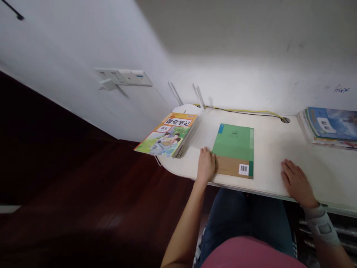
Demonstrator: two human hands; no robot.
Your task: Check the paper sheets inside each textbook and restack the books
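A closed book with a green and brown cover [233, 149] lies flat on the white desk [267, 149], a barcode label near its lower right corner. My left hand [206, 165] rests at the book's left edge, palm down, fingers stretched forward and thumb by the cover; whether it presses on the book I cannot tell. To the right of the book, my right hand [298, 182] lies flat on the desk near its front edge, fingers extended, holding nothing. A wrist wrap [322, 225] is around my right wrist.
Left on the desk, a stack of books topped by an illustrated workbook [170, 136] overhangs the edge. A white router [187, 109] with antennas stands behind it. Another book stack [331, 126] sits at right. Cables [251, 111] run along the wall to a grommet [285, 120].
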